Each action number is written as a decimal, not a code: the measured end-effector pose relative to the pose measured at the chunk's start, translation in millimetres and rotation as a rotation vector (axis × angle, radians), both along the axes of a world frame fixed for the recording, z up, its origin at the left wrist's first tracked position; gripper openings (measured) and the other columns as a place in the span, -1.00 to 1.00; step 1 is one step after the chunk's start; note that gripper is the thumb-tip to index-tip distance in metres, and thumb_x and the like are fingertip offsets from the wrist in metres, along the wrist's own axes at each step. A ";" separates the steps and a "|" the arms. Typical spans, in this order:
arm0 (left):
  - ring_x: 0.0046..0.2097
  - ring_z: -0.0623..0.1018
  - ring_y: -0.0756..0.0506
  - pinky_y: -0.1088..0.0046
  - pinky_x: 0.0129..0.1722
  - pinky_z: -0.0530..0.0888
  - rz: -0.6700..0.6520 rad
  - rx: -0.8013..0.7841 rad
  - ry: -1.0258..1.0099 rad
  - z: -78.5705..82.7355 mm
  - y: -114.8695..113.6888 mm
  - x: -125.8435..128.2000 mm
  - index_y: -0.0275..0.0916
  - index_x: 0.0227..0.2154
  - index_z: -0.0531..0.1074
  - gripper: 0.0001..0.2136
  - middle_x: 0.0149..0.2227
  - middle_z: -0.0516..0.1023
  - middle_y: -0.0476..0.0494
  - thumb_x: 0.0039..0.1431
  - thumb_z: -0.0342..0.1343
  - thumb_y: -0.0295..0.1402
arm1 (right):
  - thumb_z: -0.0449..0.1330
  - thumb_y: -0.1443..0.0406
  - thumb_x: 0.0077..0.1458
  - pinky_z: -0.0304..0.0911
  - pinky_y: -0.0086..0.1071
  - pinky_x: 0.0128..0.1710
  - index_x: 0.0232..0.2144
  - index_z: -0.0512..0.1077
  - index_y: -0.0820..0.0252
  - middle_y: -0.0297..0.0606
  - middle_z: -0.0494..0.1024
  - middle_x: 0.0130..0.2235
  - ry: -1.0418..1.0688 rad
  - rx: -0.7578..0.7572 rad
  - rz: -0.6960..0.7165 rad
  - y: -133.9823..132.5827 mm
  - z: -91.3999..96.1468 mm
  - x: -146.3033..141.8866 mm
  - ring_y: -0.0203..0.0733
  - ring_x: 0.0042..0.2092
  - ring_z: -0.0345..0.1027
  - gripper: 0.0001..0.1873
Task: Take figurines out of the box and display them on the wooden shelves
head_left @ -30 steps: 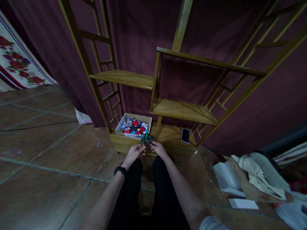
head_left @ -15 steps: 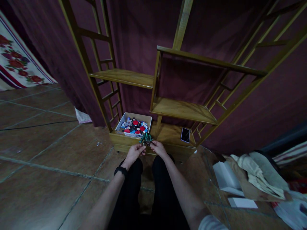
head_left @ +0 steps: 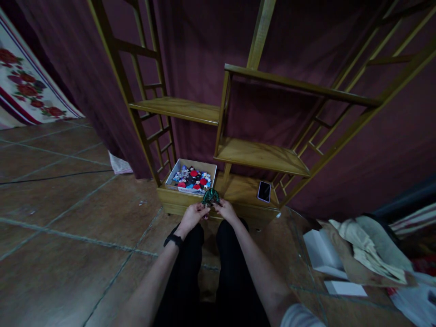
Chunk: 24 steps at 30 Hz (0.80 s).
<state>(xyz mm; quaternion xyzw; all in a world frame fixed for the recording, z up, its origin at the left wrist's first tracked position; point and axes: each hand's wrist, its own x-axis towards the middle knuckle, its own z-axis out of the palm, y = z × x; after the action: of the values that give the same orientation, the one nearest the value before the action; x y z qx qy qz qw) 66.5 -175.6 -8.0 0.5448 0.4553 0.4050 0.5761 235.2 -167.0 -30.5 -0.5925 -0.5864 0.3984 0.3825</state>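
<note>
Between my two hands is a small shiny dark-green figurine [head_left: 210, 196], too small to make out in detail. My left hand [head_left: 195, 215] pinches its lower left side, and a black band circles that wrist. On the opposite side, the fingers of my right hand [head_left: 225, 210] close on its lower right edge. Just beyond it, a white open box [head_left: 172, 177] stands on the bottom shelf, filled with several small colourful figures [head_left: 193, 174], some with red round parts.
A wooden shelf unit [head_left: 262, 156] rises in front of me against a dark purple curtain [head_left: 190, 54]. A phone [head_left: 264, 191] lies on its bottom board at right. White box pieces [head_left: 322, 254] and crumpled cloth [head_left: 361, 243] lie on the floor at right. A cable [head_left: 57, 176] runs across the floor at left.
The green figurine has turned in my fingers and now looks rounder at the top. Both hands stay in nearly the same place. The view has shifted very slightly.
</note>
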 end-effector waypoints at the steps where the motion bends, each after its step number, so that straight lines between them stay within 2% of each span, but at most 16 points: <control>1: -0.50 0.46 -0.01 0.45 -0.46 0.45 0.002 0.004 0.003 0.6 -0.1 -0.2 -0.25 -0.61 0.27 -0.67 -0.60 0.40 0.03 -0.26 0.26 -0.15 | 0.10 0.30 -0.02 0.28 -0.47 -0.45 -0.36 0.44 0.18 -0.36 0.46 -0.47 0.012 -0.006 0.000 0.5 -1.3 0.4 -0.31 -0.44 0.34 -0.85; 9: -0.57 0.46 -0.01 0.50 -0.56 0.35 -0.035 -0.001 0.106 6.3 1.1 -3.8 -0.27 -0.56 0.37 -0.71 -0.59 0.47 -0.03 -0.16 0.20 -0.12 | 0.06 0.37 -0.05 0.25 -0.54 -0.49 -0.38 0.44 0.21 -0.39 0.41 -0.53 0.120 -0.054 -0.001 1.9 -6.8 2.8 -0.38 -0.50 0.29 -0.83; 16: -0.56 0.48 -0.02 0.52 -0.59 0.29 -0.037 0.019 0.140 10.9 1.4 -3.6 -0.28 -0.56 0.38 -0.71 -0.58 0.49 -0.05 -0.14 0.19 -0.12 | 0.07 0.37 -0.05 0.27 -0.53 -0.49 -0.38 0.45 0.22 -0.37 0.42 -0.52 0.168 -0.065 -0.017 1.4 -6.2 4.0 -0.38 -0.50 0.29 -0.82; 24: -0.55 0.48 -0.01 0.52 -0.54 0.34 -0.037 0.033 0.101 2.7 5.2 -1.6 -0.31 -0.48 0.40 -0.68 -0.56 0.48 -0.04 -0.14 0.18 -0.10 | 0.09 0.35 -0.04 0.27 -0.54 -0.51 -0.34 0.46 0.18 -0.38 0.43 -0.51 0.201 -0.051 -0.038 -2.4 -0.3 4.1 -0.39 -0.51 0.27 -0.81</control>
<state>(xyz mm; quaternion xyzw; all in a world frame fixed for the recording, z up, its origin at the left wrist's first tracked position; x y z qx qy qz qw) 64.9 -170.4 -5.3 0.5823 0.4669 0.3737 0.5507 239.3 -169.3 -30.8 -0.5701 -0.5236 0.4632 0.4316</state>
